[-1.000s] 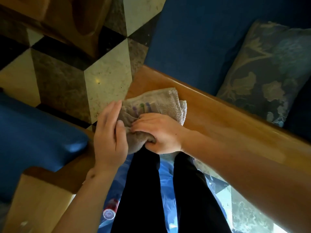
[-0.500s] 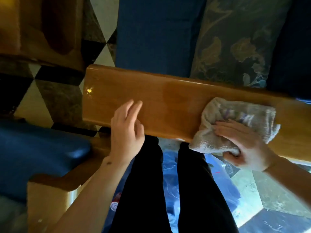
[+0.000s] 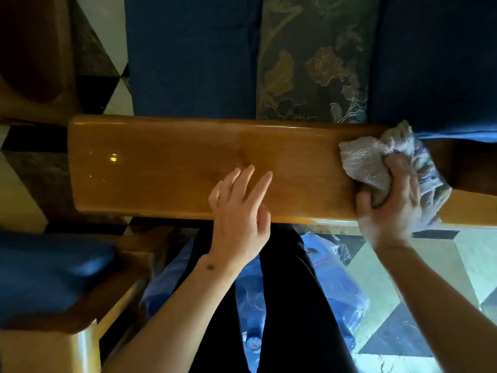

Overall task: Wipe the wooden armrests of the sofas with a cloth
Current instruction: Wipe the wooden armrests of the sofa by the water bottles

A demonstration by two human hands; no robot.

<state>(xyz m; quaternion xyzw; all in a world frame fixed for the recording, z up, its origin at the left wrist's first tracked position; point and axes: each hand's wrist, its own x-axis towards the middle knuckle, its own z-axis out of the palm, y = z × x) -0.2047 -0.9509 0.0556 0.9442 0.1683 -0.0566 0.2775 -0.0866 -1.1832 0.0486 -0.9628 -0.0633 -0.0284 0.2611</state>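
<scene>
Right hand (image 3: pixel 390 208) grips bunched grey cloth (image 3: pixel 376 162), fingers curled round it, on wooden armrest (image 3: pixel 161 168) far right end. Left hand (image 3: pixel 239 211) over near edge mid-armrest, fingers straight, slightly spread.

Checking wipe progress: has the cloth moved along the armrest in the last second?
Yes. The cloth, gripped by the right hand, has moved along the armrest from its rounded end to the opposite end.
</scene>
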